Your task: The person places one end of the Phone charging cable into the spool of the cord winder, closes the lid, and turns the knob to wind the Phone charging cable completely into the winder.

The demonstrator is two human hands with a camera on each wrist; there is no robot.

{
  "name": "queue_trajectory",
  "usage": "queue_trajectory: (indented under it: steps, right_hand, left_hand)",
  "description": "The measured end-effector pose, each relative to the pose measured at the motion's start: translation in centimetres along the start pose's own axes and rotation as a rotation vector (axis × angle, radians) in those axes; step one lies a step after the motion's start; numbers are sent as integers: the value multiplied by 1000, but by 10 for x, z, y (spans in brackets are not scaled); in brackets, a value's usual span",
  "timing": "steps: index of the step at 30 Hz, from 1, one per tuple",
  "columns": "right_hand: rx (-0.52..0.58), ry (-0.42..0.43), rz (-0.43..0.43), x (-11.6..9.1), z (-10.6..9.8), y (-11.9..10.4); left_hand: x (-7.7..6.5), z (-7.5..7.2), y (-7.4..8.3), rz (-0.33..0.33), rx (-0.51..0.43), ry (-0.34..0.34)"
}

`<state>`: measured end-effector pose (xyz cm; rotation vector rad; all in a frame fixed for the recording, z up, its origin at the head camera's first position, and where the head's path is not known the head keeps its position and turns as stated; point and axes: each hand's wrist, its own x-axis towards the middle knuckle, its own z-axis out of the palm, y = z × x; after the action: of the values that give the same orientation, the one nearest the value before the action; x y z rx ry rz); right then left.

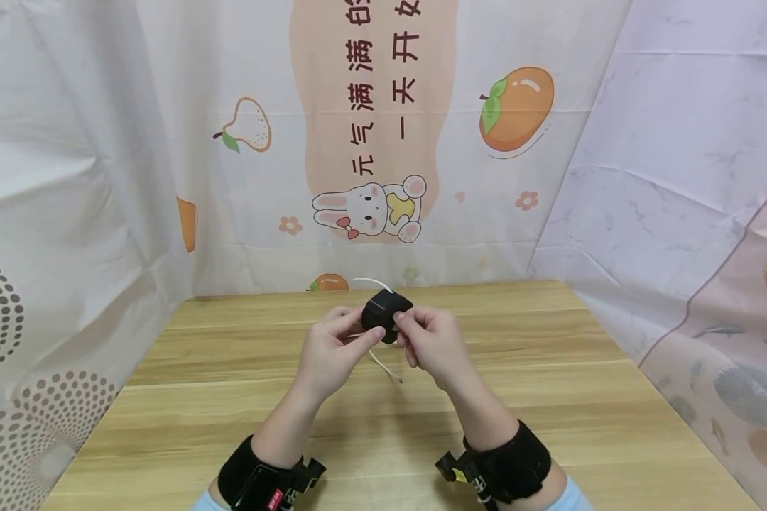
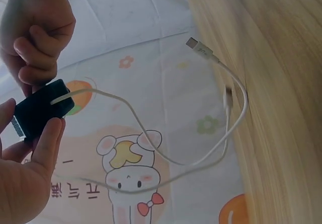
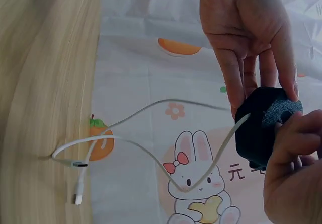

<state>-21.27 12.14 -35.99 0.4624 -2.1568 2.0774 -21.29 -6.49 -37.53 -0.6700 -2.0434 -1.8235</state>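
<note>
A small black box-like case (image 1: 382, 306) is held up over the table between both hands. My left hand (image 1: 326, 351) grips it from the left, thumb on its near face and fingers on the far side. The right hand (image 1: 439, 348) pinches its right side between thumb and curled fingers. From opposite sides of the case comes a thin white charging cable (image 2: 136, 119), which hangs in loose loops. One USB-C plug (image 2: 200, 48) shows at an end in the left wrist view, and another plug (image 3: 78, 195) dangles in the right wrist view.
Beneath the hands lies a wood-grain table (image 1: 383, 440). A printed curtain (image 1: 249, 199) with fruit and a rabbit hangs along its far edge, and pale cloths (image 1: 70, 177) hang at both sides. Black straps (image 1: 518, 461) with small cameras sit on both forearms.
</note>
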Motion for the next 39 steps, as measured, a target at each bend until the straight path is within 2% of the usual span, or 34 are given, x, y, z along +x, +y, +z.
queue_trajectory:
  steps: [3, 6, 8, 11, 19, 25, 32, 36, 39]
  right_hand:
    - [286, -43, 169, 1, -2, -1]
    - [519, -82, 292, 2, -3, -2]
    - [612, -99, 345, 2, -3, -4]
    - [655, -101, 368, 1, -3, -5]
    - [611, -102, 325, 0, -2, -3]
    - [504, -83, 276, -1, 0, -3]
    - [259, -4, 109, -1, 6, 0]
    - [187, 15, 39, -2, 4, -1]
    - [142, 35, -46, -2, -1, -3]
  left_hand:
    - [0, 0, 1, 46, -11, 11]
    - [0, 0, 3, 107, -4, 18]
    - [0, 0, 4, 135, 2, 25]
    - [0, 1, 4, 153, 1, 25]
    - [0, -1, 2, 120, -18, 37]
    - [1, -4, 4, 93, -14, 43]
    - [1, -9, 5, 43, 17, 46]
    - [2, -11, 4, 22, 31, 42]
    - [2, -12, 4, 5, 41, 41]
